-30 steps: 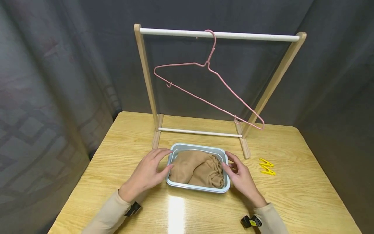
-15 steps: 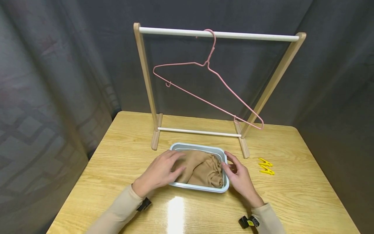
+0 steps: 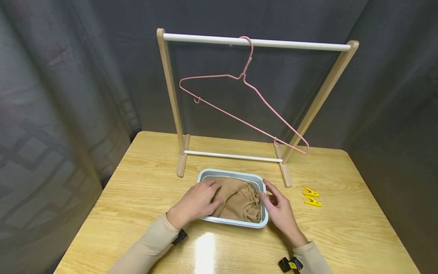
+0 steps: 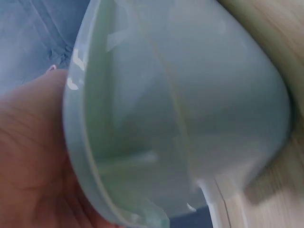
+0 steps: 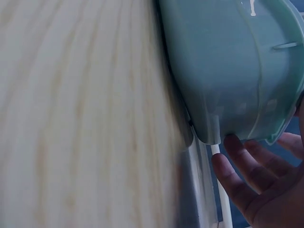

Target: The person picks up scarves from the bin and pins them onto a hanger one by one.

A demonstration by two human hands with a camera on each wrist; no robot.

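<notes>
While the left end of the pale blue tub [image 3: 232, 222] is partly covered by the left hand [image 3: 198, 201], its right end is held by the right hand [image 3: 281, 213]. A brown cloth [image 3: 237, 198], folded and wrinkled, is contained in the tub, and by it most of the bottom is hidden. The fingers of the left hand are bent gently over the left part of the cloth, with thumb and forefinger parted; whether the cloth is touched by the fingertips — this cannot be told with certainty. By the right hand the short wall is gripped: the thumb is placed at the rim, and the other fingers are laid along the outer side, as is seen also from the right wrist.

The tub is set on the wooden table [image 3: 342, 228], in front of a small rack [image 3: 291, 44]. From its upper rod a pink hanger [image 3: 244, 75] is hung, tilted, with its right end lower. To the right of the tub two yellow clips [image 3: 312, 203] are laid close together. Behind everything, grey curtains [image 3: 61, 114] are seen.
</notes>
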